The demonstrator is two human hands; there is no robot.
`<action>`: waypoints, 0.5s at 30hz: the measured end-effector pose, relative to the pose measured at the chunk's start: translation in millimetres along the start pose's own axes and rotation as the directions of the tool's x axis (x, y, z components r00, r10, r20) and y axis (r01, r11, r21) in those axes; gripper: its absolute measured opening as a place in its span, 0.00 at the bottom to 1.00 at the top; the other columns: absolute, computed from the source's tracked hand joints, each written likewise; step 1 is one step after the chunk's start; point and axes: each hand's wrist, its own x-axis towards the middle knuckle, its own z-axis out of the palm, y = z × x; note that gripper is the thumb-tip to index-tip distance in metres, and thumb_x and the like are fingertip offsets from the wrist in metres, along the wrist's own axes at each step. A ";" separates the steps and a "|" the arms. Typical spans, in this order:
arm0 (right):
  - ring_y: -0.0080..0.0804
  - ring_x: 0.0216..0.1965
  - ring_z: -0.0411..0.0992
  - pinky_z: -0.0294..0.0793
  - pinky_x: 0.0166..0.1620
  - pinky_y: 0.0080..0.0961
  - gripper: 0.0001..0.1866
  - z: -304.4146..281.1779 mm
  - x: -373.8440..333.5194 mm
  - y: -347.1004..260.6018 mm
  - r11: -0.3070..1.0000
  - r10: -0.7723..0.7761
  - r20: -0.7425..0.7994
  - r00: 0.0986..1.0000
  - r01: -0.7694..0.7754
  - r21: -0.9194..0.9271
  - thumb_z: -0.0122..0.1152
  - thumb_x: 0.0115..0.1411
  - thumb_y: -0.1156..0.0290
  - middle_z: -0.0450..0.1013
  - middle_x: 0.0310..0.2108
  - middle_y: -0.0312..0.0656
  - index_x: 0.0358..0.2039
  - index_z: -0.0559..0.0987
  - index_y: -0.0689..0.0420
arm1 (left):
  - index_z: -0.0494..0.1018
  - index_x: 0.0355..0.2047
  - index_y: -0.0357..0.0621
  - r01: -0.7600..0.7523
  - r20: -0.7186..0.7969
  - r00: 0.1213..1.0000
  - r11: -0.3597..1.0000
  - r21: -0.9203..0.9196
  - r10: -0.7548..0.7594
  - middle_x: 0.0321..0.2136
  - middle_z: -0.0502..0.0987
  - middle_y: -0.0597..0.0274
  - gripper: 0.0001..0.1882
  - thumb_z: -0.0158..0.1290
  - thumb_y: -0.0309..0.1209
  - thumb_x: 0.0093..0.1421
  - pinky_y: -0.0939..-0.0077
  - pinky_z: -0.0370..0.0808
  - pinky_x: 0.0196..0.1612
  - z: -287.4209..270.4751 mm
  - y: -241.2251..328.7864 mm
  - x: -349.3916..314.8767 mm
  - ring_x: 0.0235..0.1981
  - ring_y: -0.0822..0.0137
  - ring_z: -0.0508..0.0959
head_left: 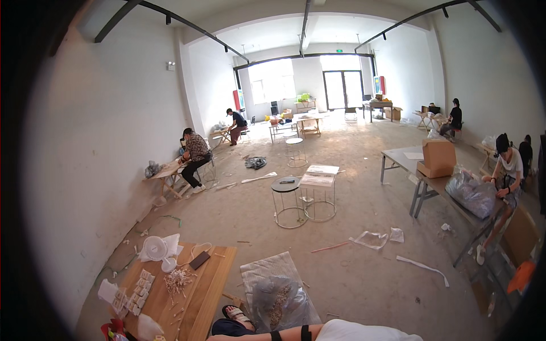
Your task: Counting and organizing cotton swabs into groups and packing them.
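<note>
Neither of my hands shows. An arm (290, 334) with black bands crosses the lower edge beside a white shirt, and its hand is cut off from view. Left of it stands a wooden table (213, 273). On the table lie a loose heap of thin pale sticks (179, 280), rows of small white-and-tan packs (140, 291), a white fan (154, 248) and a dark flat block (199, 260) with a white cable. A clear plastic bag (264, 301) holding small brownish pieces rests on a pale sheet (256, 267) on the floor, near a sandalled foot (239, 316).
Two round wire-legged stools (286, 184) stand mid-room, one bearing papers. At right, a long grey table (401, 154) carries a cardboard box (439, 158) and a stuffed plastic bag (471, 195); a co-worker (508, 165) sits there. Other people sit at tables along both walls. Plastic scraps (372, 240) litter the floor.
</note>
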 end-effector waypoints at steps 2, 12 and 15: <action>0.58 0.37 0.78 0.77 0.39 0.48 0.22 0.4 1.2 -1.0 0.998 0.028 0.035 0.999 -0.026 -0.048 0.64 0.58 0.52 0.79 0.35 0.56 0.43 0.81 0.58 | 0.69 0.54 0.36 0.006 0.011 1.000 1.000 -0.012 -0.006 0.42 0.74 0.43 0.34 0.68 0.42 0.52 0.57 0.73 0.47 -3.6 -0.1 -1.6 0.43 0.45 0.75; 0.57 0.37 0.78 0.76 0.40 0.45 0.21 0.0 4.5 -2.3 0.998 0.055 0.031 0.998 -0.055 0.030 0.64 0.59 0.55 0.79 0.34 0.57 0.42 0.82 0.60 | 0.69 0.53 0.34 -0.267 -0.080 0.951 0.924 0.273 0.299 0.43 0.72 0.41 0.37 0.64 0.52 0.56 0.51 0.70 0.50 -3.1 -10.7 -1.9 0.46 0.40 0.73; 0.56 0.37 0.78 0.76 0.39 0.45 0.21 -2.0 4.9 0.2 0.997 0.054 0.017 0.998 -0.055 0.046 0.64 0.59 0.54 0.79 0.35 0.57 0.42 0.81 0.60 | 0.70 0.51 0.34 -0.249 -0.138 0.946 0.932 0.263 0.292 0.43 0.72 0.41 0.34 0.63 0.51 0.58 0.51 0.69 0.51 0.5 -13.8 -0.9 0.46 0.40 0.73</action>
